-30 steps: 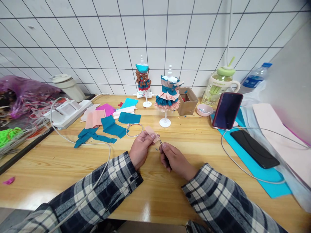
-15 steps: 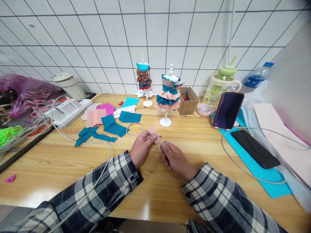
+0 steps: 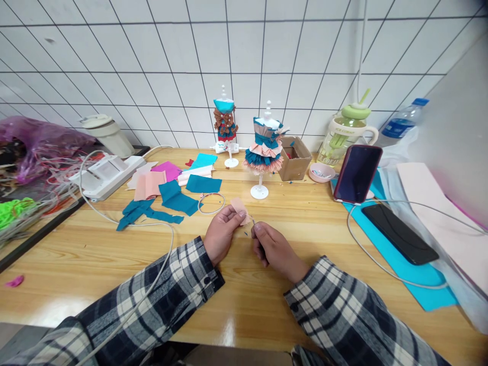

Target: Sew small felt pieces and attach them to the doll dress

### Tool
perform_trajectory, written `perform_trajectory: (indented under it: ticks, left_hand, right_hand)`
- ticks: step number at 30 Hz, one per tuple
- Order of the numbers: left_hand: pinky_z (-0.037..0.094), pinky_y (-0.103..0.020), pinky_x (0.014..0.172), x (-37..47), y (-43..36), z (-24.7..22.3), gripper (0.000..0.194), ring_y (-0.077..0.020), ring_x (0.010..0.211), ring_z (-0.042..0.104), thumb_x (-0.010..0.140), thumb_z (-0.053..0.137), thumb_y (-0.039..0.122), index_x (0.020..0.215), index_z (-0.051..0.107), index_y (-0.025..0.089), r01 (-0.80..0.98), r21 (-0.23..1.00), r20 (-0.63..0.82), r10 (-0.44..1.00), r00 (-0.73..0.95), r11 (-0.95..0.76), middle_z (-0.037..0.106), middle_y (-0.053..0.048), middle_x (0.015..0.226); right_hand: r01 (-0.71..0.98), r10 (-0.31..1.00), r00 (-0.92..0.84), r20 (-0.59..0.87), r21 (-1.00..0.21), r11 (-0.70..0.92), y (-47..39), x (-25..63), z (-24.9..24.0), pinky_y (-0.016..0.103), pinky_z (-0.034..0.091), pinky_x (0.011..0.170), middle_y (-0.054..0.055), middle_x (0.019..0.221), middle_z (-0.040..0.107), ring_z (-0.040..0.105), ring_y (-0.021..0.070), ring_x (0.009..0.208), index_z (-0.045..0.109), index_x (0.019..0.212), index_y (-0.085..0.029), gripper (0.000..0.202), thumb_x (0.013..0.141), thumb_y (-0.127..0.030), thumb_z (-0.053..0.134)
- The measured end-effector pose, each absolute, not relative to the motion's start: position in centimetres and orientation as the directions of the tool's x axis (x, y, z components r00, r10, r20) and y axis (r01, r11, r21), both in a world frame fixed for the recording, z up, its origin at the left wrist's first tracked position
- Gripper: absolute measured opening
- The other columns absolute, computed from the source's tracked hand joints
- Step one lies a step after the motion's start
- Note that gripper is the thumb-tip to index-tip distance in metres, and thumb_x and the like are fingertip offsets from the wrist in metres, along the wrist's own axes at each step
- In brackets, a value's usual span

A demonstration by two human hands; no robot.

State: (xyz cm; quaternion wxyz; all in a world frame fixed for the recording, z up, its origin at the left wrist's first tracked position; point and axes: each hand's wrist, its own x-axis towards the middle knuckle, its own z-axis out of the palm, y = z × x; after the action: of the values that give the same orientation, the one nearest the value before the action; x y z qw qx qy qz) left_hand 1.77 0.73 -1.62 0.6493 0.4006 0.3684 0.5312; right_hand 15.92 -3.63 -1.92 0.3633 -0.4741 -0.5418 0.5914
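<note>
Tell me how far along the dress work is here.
Done, it seems: the teal-and-pink ruffled dress on the front mannequin has several layers. In hand: the left hand pinches a small pink piece; the right hand holds a slim tool near its edge. Left: that piece isn't on the dress; teal pieces lie loose, their use unclear.

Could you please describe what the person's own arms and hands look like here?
Both arms are in long sleeves of checked cloth in navy or black, grey and cream, ending in buttoned-looking cuffs, with a dark round button showing on the left cuff. The left hand and right hand are bare, with no gloves, and no rings can be seen.
</note>
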Motion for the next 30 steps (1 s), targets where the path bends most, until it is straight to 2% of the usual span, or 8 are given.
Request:
perform_trajectory:
  ticks: [5,8,10,13,23,26,28,30]
  left_hand:
    - [0.043,-0.022,0.069,1.8,0.7,-1.5,0.015,-0.009,0.067,0.055,0.073,0.071,0.026,0.083,0.063,0.017,-0.411,0.907,-0.048,0.992,0.12,0.093,0.061,0.003,0.071]
    - [0.043,-0.023,0.069,1.8,0.8,-1.6,0.018,-0.0105,0.068,0.057,0.072,0.071,0.029,0.083,0.063,0.017,-0.392,0.914,-0.063,0.99,0.123,0.106,0.063,0.002,0.071]
    - [0.043,-0.025,0.071,1.7,0.7,-1.7,0.022,-0.0124,0.071,0.058,0.072,0.071,0.031,0.087,0.063,0.016,-0.355,0.925,-0.076,0.982,0.171,0.134,0.066,0.0,0.076]
    - [0.044,-0.027,0.074,1.5,0.7,-1.9,0.026,-0.0146,0.077,0.061,0.072,0.071,0.032,0.092,0.063,0.017,-0.288,0.944,-0.089,0.965,0.247,0.161,0.068,-0.002,0.085]
    - [0.045,-0.025,0.068,1.4,0.6,-1.9,0.023,-0.0137,0.072,0.06,0.072,0.07,0.034,0.087,0.064,0.017,-0.223,0.962,-0.092,0.959,0.268,0.155,0.067,-0.001,0.081]
    - [0.046,-0.026,0.07,1.5,0.6,-2.0,0.026,-0.0148,0.075,0.061,0.072,0.071,0.035,0.09,0.064,0.017,-0.241,0.959,-0.088,0.963,0.254,0.151,0.068,-0.002,0.084]
    - [0.046,-0.026,0.071,1.6,0.4,-1.9,0.026,-0.0152,0.075,0.061,0.07,0.072,0.035,0.088,0.065,0.018,-0.217,0.967,-0.082,0.968,0.235,0.134,0.068,-0.002,0.083]
    - [0.046,-0.026,0.07,1.7,0.2,-1.6,0.024,-0.0154,0.073,0.061,0.069,0.073,0.034,0.084,0.067,0.017,-0.149,0.983,-0.07,0.972,0.223,0.105,0.068,-0.002,0.081]
  right_hand:
    - [0.106,0.95,-0.278,-0.139,-0.988,-0.114,-3.7,15.8,-2.2,0.02,0.033,0.036,-0.006,0.055,0.048,0.042,0.0082,0.039,0.045,0.084,-0.021,0.037,0.092,-0.054,0.03]
    - [0.085,0.992,-0.117,-0.053,-0.995,-0.043,-3.5,16.0,-1.8,0.022,0.04,0.048,-0.004,0.065,0.05,0.047,0.0096,0.05,0.05,0.091,-0.02,0.035,0.091,-0.051,0.033]
    - [0.119,1.0,0.0,0.01,-0.993,0.01,-3.2,16.4,-1.4,0.024,0.041,0.055,-0.003,0.067,0.05,0.048,0.011,0.057,0.054,0.097,-0.02,0.033,0.088,-0.049,0.041]
    - [0.225,0.999,0.029,0.033,-0.974,0.026,-3.0,16.8,-0.9,0.025,0.039,0.055,-0.004,0.062,0.049,0.045,0.012,0.056,0.058,0.102,-0.018,0.036,0.08,-0.046,0.055]
    - [0.34,0.998,0.063,0.031,-0.94,0.008,-2.5,17.2,-1.3,0.027,0.044,0.063,0.002,0.07,0.063,0.055,0.0158,0.065,0.063,0.081,-0.017,0.025,0.08,-0.04,0.055]
    - [0.425,0.994,0.049,0.096,-0.903,0.066,-1.9,18.2,-1.5,0.031,0.045,0.077,0.005,0.091,0.069,0.061,0.0197,0.084,0.066,0.094,-0.018,0.027,0.085,-0.037,0.048]
    - [0.593,0.989,0.051,0.137,-0.801,0.08,-1.2,19.5,-1.7,0.035,0.043,0.084,0.006,0.104,0.068,0.06,0.0222,0.095,0.062,0.114,-0.022,0.034,0.084,-0.031,0.048]
    - [0.744,0.989,0.099,0.111,-0.668,0.0,-0.5,21.0,-1.8,0.037,0.044,0.081,0.008,0.099,0.069,0.062,0.025,0.09,0.054,0.127,-0.024,0.047,0.08,-0.028,0.054]
